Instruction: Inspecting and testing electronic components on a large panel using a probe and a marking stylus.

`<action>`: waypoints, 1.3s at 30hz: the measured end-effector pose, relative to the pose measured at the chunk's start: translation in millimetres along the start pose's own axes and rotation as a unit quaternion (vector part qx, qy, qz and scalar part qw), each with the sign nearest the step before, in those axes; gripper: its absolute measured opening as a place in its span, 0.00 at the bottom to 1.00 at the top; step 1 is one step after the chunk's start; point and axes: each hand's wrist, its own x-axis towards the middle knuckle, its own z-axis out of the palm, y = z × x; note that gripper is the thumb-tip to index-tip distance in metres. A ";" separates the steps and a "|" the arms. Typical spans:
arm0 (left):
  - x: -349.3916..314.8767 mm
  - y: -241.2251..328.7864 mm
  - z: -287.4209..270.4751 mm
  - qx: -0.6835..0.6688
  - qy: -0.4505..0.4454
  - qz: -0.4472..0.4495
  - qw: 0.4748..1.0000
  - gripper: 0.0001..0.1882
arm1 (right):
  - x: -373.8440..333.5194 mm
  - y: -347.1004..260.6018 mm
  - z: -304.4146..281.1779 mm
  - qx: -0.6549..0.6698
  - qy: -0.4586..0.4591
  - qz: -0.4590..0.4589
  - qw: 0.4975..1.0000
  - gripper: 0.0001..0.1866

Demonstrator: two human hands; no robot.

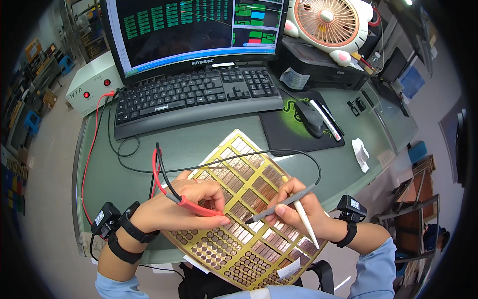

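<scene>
Left hand (pixel 186 202) grip clenched on red probe (pixel 199 207), right hand (pixel 294 204) on grey probe (pixel 281 203); both tips on panel (pixel 249 249); keyboard (pixel 194 94) behind.

I count two hands, my left hand (pixel 172 207) and my right hand (pixel 296 209), and two probes: one red probe (pixel 199 207) and one grey probe (pixel 281 203). There is one panel (pixel 249 199), one keyboard (pixel 196 94), one monitor (pixel 194 30), one mouse (pixel 309 118), one fan (pixel 328 22), and perhaps one white pen (pixel 303 217).
</scene>
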 end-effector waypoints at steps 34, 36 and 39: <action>-2.3 9.6 0.9 0.036 0.007 -0.006 0.999 0.12 | 3.4 -4.4 1.3 -0.193 0.002 -0.151 0.970 0.10; 1.7 10.3 2.9 0.028 0.001 -0.016 0.999 0.13 | 15.4 -22.5 -0.9 -0.229 0.004 -0.146 0.962 0.11; 4.8 4.8 3.5 0.039 0.022 0.051 0.998 0.20 | 44.1 -38.5 6.5 -0.272 -0.003 -0.163 0.948 0.13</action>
